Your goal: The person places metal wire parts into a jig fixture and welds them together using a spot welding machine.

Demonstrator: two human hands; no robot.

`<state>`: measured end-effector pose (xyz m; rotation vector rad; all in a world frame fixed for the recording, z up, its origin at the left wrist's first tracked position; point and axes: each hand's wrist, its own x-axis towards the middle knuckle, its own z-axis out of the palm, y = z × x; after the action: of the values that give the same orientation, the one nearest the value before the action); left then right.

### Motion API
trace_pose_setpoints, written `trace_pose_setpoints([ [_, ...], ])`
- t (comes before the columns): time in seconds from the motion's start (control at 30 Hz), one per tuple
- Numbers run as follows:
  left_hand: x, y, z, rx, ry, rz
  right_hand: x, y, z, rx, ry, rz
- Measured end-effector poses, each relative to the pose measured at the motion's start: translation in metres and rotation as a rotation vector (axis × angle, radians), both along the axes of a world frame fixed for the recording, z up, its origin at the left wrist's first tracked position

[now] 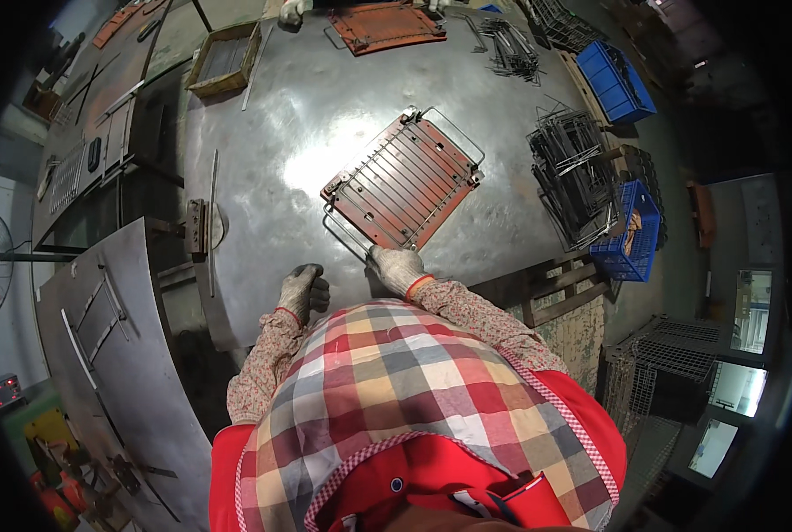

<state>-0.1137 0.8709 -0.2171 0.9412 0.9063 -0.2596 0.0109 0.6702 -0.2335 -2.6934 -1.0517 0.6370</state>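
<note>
A red-brown metal plate jig (436, 206) lies aslant on the steel tabletop, with corner blocks. A wire rack (405, 173) of parallel rods rests on top of it. A bent wire loop (343, 229) sticks out at the rack's near left end, and another (456, 131) at its far right end. My right hand (397, 269), gloved, is closed on the near end of the near loop, beside the jig's near corner; its fingertips are partly hidden. My left hand (305, 291), also gloved, is by the table's front edge, away from the rack. Its fingers are curled, with nothing seen in them.
Bundles of bent wire (573, 177) lie at the right, beside blue crates (631, 232). More wire pieces (511, 51) lie far right. A yellowish tray (225, 58) stands far left. Across the table, another person's gloved hand (293, 11) is near a second red jig (387, 28).
</note>
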Motion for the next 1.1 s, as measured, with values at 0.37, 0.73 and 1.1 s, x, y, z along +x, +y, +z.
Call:
trace_pose_setpoints([
  [0.37, -0.001, -0.002, 0.001, -0.034, -0.018, 0.030, 0.024, -0.014, -0.001, 0.078, -0.030, -0.092],
  [0.73, -0.011, 0.019, -0.021, -0.437, -0.088, 0.007, 0.134, -0.101, 0.007, 0.060, -0.147, -0.707],
  [1.1, 0.193, 0.078, -0.039, -0.336, -0.233, 0.723, 0.034, -0.100, 0.042, 0.590, 0.453, -0.643],
])
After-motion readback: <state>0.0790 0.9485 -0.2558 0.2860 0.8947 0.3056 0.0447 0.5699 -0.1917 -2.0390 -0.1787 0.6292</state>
